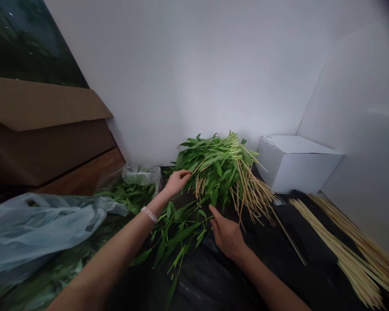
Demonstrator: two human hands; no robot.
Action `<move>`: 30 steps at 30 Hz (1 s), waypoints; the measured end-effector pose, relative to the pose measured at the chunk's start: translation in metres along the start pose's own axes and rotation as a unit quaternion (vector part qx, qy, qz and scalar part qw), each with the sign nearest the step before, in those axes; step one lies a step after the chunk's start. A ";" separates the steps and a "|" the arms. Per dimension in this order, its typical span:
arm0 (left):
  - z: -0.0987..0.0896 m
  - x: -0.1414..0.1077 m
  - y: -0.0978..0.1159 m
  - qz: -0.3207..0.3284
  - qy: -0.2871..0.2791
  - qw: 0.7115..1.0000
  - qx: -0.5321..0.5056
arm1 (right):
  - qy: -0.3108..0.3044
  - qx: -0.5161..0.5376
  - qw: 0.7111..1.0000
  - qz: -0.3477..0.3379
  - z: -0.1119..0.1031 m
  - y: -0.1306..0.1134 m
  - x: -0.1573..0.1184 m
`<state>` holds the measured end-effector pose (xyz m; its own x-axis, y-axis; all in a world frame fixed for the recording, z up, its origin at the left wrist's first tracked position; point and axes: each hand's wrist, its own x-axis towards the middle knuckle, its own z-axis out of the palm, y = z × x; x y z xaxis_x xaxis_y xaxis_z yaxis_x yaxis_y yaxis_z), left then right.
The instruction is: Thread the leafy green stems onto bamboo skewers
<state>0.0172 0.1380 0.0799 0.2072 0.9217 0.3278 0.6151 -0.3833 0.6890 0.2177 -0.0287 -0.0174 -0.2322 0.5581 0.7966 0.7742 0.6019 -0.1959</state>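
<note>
My left hand reaches to the left edge of a heap of leafy green stems. Its fingers are pressed together, and what they hold, if anything, cannot be made out. Thin wooden sticks fan out from the right side of this heap. Nearer to me, my right hand has its thumb and index finger closed on a thin green stem. Loose leafy stems lie between my forearms on black plastic sheeting.
Bundles of bare sticks lie at right beside a dark flat object. Behind them stands a white box near the wall. Plastic bags with greens and a cardboard box are on the left.
</note>
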 end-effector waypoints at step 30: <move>-0.027 -0.178 -0.003 -0.060 -0.162 0.981 0.086 | -0.030 -0.019 0.999 -0.003 0.002 0.000 -0.004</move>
<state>-0.0419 -0.0261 0.0365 0.3398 0.9405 0.0087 0.7630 -0.2810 0.5821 0.2176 -0.0301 -0.0214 -0.2704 0.5880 0.7624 0.7940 0.5840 -0.1688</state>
